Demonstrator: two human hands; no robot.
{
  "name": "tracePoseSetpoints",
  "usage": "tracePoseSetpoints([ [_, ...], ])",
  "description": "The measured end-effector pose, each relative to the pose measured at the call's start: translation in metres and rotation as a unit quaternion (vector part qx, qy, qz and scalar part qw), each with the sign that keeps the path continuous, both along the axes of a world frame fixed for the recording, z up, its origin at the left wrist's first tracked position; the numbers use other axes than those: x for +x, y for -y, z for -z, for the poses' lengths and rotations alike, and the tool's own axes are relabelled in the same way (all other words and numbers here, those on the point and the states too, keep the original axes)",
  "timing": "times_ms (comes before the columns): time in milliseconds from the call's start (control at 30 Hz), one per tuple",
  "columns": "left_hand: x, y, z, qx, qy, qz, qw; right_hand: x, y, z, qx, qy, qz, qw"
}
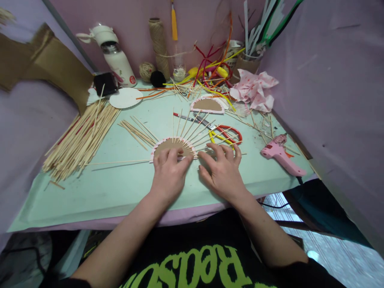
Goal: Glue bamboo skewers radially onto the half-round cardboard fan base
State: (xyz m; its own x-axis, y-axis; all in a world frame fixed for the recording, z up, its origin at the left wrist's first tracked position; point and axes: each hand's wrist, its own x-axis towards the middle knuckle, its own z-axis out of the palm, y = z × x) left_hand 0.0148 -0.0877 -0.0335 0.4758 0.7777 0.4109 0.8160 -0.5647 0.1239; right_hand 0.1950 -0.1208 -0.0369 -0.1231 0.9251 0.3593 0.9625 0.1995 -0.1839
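Observation:
My left hand lies flat on a brown half-round card piece with a pink scalloped edge, pressing it to the pale green table. Thin bamboo sticks fan out from the card's curved rim. Just to the right, my right hand rests with spread fingers on the fan's lower right sticks. Neither hand grips anything.
A big pile of bamboo sticks lies at the left. A pink glue gun sits at the right, red-and-yellow scissors behind my right hand. A second half-round card, twine spool, bottle and crumpled pink paper stand farther back.

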Motion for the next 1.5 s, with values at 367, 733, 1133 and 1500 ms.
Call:
tracePoseSetpoints([
  [367,-0.0001,-0.0006,0.0007,0.006,0.002,0.000,1.000,-0.0001,-0.0002,0.0012,0.008,-0.003,0.001,1.000],
  [733,-0.0003,-0.0005,-0.0038,0.056,0.111,-0.011,0.992,0.0004,0.0000,0.0024,0.028,-0.020,0.004,0.999],
  [1133,-0.0055,0.0004,-0.0054,0.071,0.160,0.019,0.984,0.0072,0.0074,0.0059,0.229,-0.153,0.004,0.961],
  [1500,-0.0030,-0.0004,-0.0067,0.041,0.118,0.006,0.992,0.0048,0.0075,0.0015,0.116,-0.075,-0.001,0.990],
])
